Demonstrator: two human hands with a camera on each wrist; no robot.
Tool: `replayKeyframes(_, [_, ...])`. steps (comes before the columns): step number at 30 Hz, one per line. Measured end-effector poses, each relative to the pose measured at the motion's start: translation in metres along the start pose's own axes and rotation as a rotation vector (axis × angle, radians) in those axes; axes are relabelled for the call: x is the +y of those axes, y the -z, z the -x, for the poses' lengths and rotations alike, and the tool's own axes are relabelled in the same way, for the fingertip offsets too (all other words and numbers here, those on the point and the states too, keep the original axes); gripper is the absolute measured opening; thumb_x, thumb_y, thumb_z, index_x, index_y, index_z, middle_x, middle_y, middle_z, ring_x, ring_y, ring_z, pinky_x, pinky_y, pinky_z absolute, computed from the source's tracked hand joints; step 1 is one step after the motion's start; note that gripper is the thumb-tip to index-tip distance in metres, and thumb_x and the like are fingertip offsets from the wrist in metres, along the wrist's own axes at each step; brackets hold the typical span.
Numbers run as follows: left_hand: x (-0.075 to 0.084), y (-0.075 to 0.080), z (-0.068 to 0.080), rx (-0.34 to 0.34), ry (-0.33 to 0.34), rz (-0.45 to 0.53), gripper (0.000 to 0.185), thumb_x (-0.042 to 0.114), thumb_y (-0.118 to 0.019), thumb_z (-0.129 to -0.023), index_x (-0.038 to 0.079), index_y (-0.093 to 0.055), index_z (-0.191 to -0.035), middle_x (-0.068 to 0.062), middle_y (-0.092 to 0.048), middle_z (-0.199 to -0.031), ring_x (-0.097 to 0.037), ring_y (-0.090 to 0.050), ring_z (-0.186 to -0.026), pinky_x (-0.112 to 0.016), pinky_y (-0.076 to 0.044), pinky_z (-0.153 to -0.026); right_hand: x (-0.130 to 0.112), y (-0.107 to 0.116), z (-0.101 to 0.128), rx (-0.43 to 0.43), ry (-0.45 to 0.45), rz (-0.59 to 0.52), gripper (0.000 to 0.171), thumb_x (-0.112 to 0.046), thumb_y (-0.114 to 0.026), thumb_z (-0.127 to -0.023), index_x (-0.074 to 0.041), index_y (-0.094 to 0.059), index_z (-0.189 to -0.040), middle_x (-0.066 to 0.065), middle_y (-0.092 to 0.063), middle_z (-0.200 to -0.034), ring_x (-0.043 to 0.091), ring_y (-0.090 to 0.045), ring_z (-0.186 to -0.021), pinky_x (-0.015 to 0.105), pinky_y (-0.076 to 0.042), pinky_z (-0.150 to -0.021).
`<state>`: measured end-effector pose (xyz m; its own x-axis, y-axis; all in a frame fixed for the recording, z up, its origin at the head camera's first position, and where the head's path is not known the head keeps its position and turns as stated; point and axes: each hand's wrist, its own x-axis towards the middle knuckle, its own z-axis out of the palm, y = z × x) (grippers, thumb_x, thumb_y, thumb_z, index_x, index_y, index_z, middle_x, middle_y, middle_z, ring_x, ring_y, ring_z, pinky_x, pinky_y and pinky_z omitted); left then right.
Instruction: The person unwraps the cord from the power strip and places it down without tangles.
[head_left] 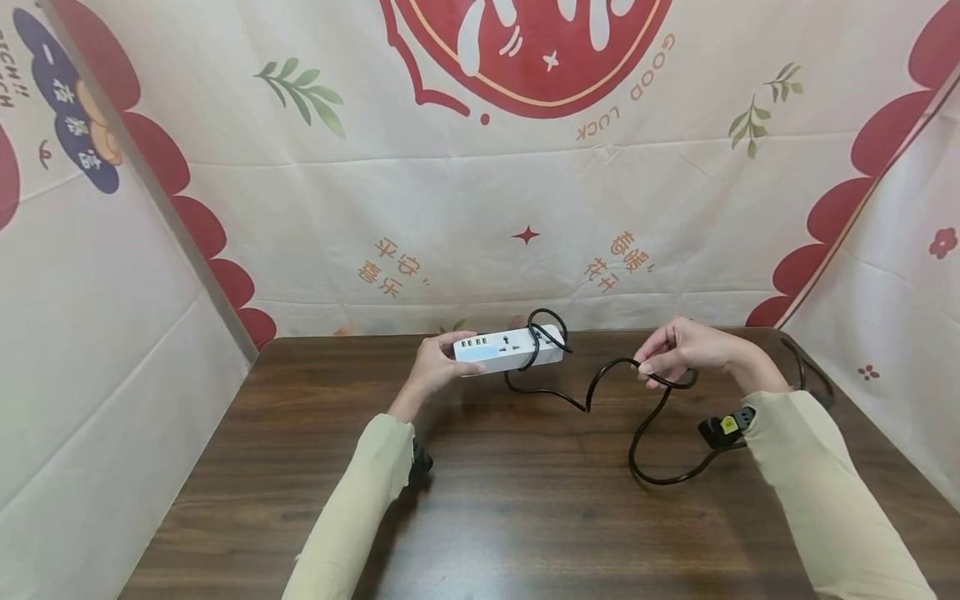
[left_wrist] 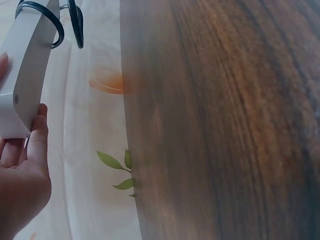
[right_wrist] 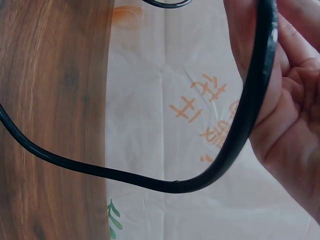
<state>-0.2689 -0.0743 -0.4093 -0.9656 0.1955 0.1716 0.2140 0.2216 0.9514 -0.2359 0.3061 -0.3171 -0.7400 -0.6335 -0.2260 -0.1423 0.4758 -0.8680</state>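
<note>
Printed cloth with red blooms and green sprigs walls in a dark wooden counter on three sides. At the middle of the head view, toward the counter's far edge, the left hand grips one end of a white power strip, fingers curled round its short end and holding it slightly above the wood. Its black cord is looped around the strip's other end and then trails to the right in loose curves. The right hand, right of center, has its fingers closed on a bend of that cord and holds it above the surface; the wrist view shows the cable running across the palm. The plug lies lower right, beside the right sleeve.

Judging by its look, the strip is a light, rigid plastic bar, smooth and somewhat slippery, best held across its narrow sides. The cord seems springy and rubbery, likely to uncoil unless pinched at a bend.
</note>
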Motion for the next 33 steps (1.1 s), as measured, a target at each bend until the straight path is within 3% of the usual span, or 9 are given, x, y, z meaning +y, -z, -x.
replayKeyframes(8, [0.003, 0.003, -0.001, -0.032, 0.014, -0.004, 0.052, 0.008, -0.082, -0.062, 0.006, -0.064, -0.111, -0.01, -0.063, -0.109, -0.02, -0.058, -0.092, -0.03, -0.044, -0.078, 0.003, -0.001, -0.003, 0.019, -0.044, 0.004, 0.022, -0.009, -0.063, -0.084, 0.01, -0.063, -0.095, 0.007, -0.069, -0.074, 0.015, -0.066, -0.069, 0.031, -0.051, -0.058])
replayKeyframes(13, [0.019, 0.007, 0.007, -0.051, -0.008, 0.009, 0.051, 0.004, -0.08, -0.063, 0.0, -0.063, -0.111, -0.015, -0.063, -0.108, -0.021, -0.059, -0.09, -0.032, -0.046, -0.077, 0.007, -0.002, -0.008, 0.024, -0.073, 0.016, 0.026, -0.012, -0.065, -0.083, 0.011, -0.062, -0.096, 0.01, -0.069, -0.076, 0.016, -0.066, -0.071, 0.037, -0.052, -0.065])
replayKeyframes(24, [0.001, 0.004, -0.001, -0.014, -0.017, -0.021, 0.051, 0.006, -0.082, -0.062, 0.006, -0.064, -0.111, -0.009, -0.063, -0.109, -0.02, -0.058, -0.092, -0.032, -0.045, -0.078, 0.005, -0.008, -0.021, 0.08, -0.147, 0.042, 0.032, -0.014, -0.067, -0.082, 0.012, -0.061, -0.099, 0.016, -0.068, -0.079, 0.018, -0.066, -0.068, 0.03, -0.051, -0.059])
replayKeyframes(33, [0.0, 0.006, -0.001, -0.011, -0.018, -0.017, 0.053, 0.006, -0.082, -0.062, 0.006, -0.064, -0.111, -0.009, -0.06, -0.115, -0.021, -0.059, -0.095, -0.034, -0.046, -0.08, 0.014, -0.01, -0.032, 0.093, -0.159, 0.031, 0.03, -0.011, -0.066, -0.082, 0.013, -0.061, -0.099, 0.013, -0.068, -0.077, 0.019, -0.065, -0.07, 0.029, -0.051, -0.063])
